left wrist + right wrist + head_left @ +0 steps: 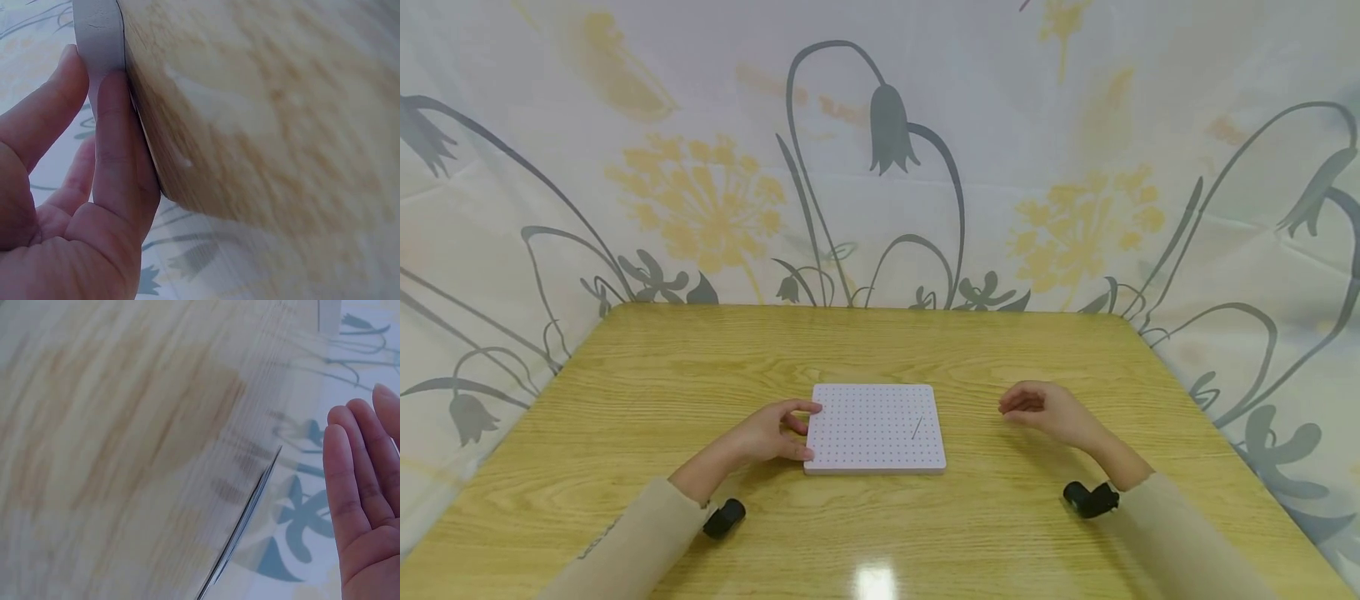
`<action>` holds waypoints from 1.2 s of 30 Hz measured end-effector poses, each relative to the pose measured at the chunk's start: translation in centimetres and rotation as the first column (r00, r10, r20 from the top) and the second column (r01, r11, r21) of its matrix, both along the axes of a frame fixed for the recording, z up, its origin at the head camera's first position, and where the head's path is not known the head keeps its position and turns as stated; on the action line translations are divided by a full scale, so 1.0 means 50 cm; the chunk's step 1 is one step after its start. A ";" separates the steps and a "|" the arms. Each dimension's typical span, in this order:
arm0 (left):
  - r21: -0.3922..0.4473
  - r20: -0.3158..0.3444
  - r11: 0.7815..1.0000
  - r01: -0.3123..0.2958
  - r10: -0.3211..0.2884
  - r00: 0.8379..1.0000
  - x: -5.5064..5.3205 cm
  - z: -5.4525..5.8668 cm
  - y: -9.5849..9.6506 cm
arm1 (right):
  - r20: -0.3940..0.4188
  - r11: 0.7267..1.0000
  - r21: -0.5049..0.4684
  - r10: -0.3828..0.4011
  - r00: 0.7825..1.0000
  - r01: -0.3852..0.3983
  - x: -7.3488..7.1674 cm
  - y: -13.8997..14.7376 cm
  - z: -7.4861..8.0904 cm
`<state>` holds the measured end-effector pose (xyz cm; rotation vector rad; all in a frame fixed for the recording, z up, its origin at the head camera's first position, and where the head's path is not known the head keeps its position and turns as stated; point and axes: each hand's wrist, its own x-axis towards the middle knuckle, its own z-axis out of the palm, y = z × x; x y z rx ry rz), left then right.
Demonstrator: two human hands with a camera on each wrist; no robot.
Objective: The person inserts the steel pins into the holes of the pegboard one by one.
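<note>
A white pegboard [872, 433] with rows of small holes lies on the wooden table. My left hand [772, 432] holds its left edge, with the index fingertip on the top face and the thumb by the near corner. In the left wrist view the left hand [94, 187] has fingertips against the pale side of the pegboard [100, 37]. A thin dark pin-like piece [917, 428] shows slantwise over the board's right part. Right of the board, my right hand [1048, 410] hovers with relaxed fingers and nothing in it; the right wrist view shows the bare palm of the right hand [369, 512].
The wooden table [880, 533] reaches back to a patterned curtain [880, 208] with grey and yellow flowers. Black wrist cameras sit on both wrists, the left camera [724, 518] and the right camera [1090, 499]. In the right wrist view the table's side edge [240, 525] runs diagonally.
</note>
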<state>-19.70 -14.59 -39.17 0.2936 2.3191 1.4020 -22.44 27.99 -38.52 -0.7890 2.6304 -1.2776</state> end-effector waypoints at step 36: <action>0.009 -0.011 1.000 0.008 -0.008 1.000 -0.001 -0.002 -0.003 | 0.086 0.965 0.248 -0.105 0.991 0.081 -0.034 0.082 -0.013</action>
